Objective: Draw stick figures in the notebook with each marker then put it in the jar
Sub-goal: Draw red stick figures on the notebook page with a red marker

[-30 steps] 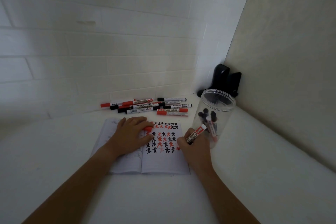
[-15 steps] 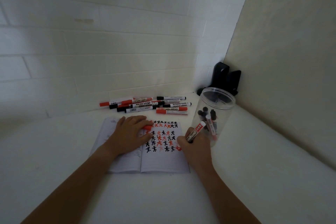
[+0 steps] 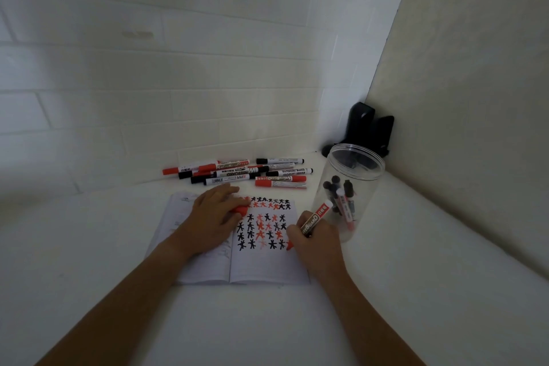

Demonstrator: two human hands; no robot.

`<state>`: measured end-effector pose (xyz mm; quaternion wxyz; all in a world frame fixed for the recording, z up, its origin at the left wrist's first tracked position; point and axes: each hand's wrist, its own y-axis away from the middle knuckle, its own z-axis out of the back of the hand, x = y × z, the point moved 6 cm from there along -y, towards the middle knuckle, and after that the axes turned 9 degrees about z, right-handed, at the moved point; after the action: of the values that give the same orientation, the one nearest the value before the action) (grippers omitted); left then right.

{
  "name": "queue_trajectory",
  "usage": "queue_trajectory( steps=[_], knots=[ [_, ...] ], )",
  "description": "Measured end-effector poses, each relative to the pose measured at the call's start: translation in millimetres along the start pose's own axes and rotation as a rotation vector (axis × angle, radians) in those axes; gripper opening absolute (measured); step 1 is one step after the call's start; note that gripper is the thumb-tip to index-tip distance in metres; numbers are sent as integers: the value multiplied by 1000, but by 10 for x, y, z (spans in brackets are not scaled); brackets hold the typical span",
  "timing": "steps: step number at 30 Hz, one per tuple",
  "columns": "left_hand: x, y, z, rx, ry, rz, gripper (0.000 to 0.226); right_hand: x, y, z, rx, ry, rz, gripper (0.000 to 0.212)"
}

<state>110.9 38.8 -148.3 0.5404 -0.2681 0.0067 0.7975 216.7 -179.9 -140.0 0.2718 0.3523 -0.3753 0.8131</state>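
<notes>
Head view: open notebook [image 3: 261, 264] on white tabletop [image 3: 416, 291], right page filled with rows of red and black stick figures [image 3: 264, 226]. Right hand [image 3: 315, 242] grips a red marker [image 3: 315, 218], tip down at the page's right edge, barrel reads "WHITEBOARD". Left hand [image 3: 215, 217] lies over the left page, fingers curled on a red cap [image 3: 240, 210]. Clear jar [image 3: 350, 187] just right of notebook, several markers inside, partly behind the held marker. Loose marker pile [image 3: 237, 172] beyond notebook by the tiled wall; some labels read "WHITEBOARD MARKER", others too small. Black object [image 3: 367, 128] in the corner behind jar, unclear what. Left-page writing illegible.
</notes>
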Motion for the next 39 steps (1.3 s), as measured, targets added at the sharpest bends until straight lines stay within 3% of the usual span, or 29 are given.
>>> queue_trajectory(
  steps=[4, 7, 12, 24, 29, 36, 39],
  knots=[
    [-138, 28, 135, -129, 36, -129, 39, 121, -27, 17, -28, -122, 104, 25],
    [-215, 43, 174, -108, 93, -189, 28, 226, -19, -52, 79, -296, 147, 9],
    [-298, 82, 208, -61, 156, -224, 29, 276, 17, -113, 161, -326, 204, 12],
    [-511, 158, 151, 38, 156, -316, 35, 174, 7, -182, 216, -330, 141, 14],
    [-529, 167, 135, 47, 187, -316, 36, 171, 15, -163, 197, -379, 105, 26],
    [-504, 168, 152, 4, 232, -296, 26, 287, 7, -110, 234, -486, 107, 20],
    [-477, 162, 162, 9, 246, -267, 25, 270, 22, -96, 229, -555, 37, 29]
  ],
)
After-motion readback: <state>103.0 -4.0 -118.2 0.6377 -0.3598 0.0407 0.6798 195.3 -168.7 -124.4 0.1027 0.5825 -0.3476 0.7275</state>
